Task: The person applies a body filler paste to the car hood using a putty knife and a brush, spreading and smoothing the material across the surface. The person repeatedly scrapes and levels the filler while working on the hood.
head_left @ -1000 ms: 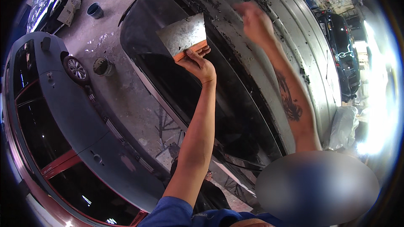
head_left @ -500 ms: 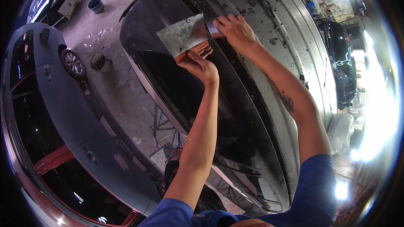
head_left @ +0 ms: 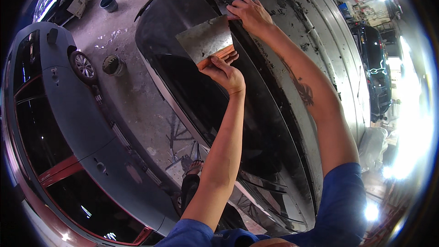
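Note:
My left hand (head_left: 225, 74) is closed on the wooden handle of a wide, flat metal putty spreader (head_left: 206, 39), its broad blade held over the dark side window of a car. Just beyond the blade's far corner, my right hand (head_left: 253, 14) bends its fingers around a thin, flat scraper (head_left: 232, 15), mostly hidden by the fingers. That hand is above the edge of the car roof (head_left: 315, 64), which is dull grey with black, patchy spots. Whether the scraper touches the roof or the spreader, I cannot tell.
A grey-primed car with red window frames (head_left: 59, 171) stands to the left. Between the cars, two buckets (head_left: 109, 2) are on the concrete floor (head_left: 137, 82). A metal stand (head_left: 183, 153) is by my foot. Another dark car (head_left: 376, 73) is at the right.
My right hand has moved farther away along the roof edge, and its scraper shows less. The spreader in my left hand has tilted slightly, its blade reflecting differently. The whole view has shifted a little.

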Tool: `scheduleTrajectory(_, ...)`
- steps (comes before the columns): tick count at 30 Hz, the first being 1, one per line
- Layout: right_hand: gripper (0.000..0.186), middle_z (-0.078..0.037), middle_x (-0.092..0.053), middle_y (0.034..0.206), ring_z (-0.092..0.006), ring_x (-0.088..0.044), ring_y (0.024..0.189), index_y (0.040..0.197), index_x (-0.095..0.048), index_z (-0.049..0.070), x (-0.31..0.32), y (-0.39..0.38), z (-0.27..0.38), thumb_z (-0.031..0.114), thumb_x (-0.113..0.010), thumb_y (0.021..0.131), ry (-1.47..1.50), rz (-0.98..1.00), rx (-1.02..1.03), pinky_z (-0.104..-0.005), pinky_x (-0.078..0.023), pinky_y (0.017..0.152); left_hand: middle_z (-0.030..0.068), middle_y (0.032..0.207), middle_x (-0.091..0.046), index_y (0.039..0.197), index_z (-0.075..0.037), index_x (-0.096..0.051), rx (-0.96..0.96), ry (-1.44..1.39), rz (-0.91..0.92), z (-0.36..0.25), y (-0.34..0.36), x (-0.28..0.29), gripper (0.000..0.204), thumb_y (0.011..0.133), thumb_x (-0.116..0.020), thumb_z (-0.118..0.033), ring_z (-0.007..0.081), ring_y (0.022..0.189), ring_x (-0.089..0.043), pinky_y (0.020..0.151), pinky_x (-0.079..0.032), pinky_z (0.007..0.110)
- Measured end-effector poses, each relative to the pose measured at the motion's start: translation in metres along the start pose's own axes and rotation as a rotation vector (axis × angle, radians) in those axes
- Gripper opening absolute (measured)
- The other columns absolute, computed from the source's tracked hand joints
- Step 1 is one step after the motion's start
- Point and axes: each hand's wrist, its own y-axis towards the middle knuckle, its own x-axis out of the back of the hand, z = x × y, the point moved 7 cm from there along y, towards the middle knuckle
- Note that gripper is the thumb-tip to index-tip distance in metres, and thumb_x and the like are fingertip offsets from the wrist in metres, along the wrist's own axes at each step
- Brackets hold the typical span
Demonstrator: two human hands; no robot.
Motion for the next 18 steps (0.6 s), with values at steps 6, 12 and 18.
scheduleTrajectory(6,0.045,0.0,-0.059,0.117,-0.0232,-0.053,0.11,0.121,-0.064,0.015,-0.001,0.014,-0.013,-0.003,-0.056,0.081,0.058,0.001,-0.038,-0.0404,-0.044,0.095,0.0205,0.096,-0.054,0.111,-0.003,-0.026,0.016,0.039,0.014,-0.002,0.0,-0.002,0.028,0.103,-0.037,-0.028,0.0221,0.067,-0.064,0.058,-0.056,0.03)
scheduleTrajectory(12,0.045,0.001,-0.06,0.116,-0.0238,-0.054,0.11,0.12,-0.065,0.018,-0.018,0.052,-0.016,-0.001,-0.059,0.079,0.001,0.016,-0.117,-0.0416,-0.045,0.094,0.0202,0.094,-0.056,0.112,-0.002,-0.027,-0.005,0.055,0.054,0.0,0.0,-0.003,0.029,0.103,-0.037,-0.028,0.0199,0.063,-0.063,0.055,-0.053,0.027)
scheduleTrajectory(18,0.037,-0.009,-0.064,0.11,-0.0319,-0.061,0.105,0.111,-0.067,0.016,-0.021,0.07,-0.051,0.003,-0.061,0.077,0.077,-0.041,-0.313,-0.0444,-0.05,0.088,0.0191,0.09,-0.056,0.122,0.001,-0.024,0.059,0.189,0.086,0.009,0.001,-0.004,0.036,0.103,-0.037,-0.026,0.0204,0.059,-0.061,0.052,-0.052,0.026)
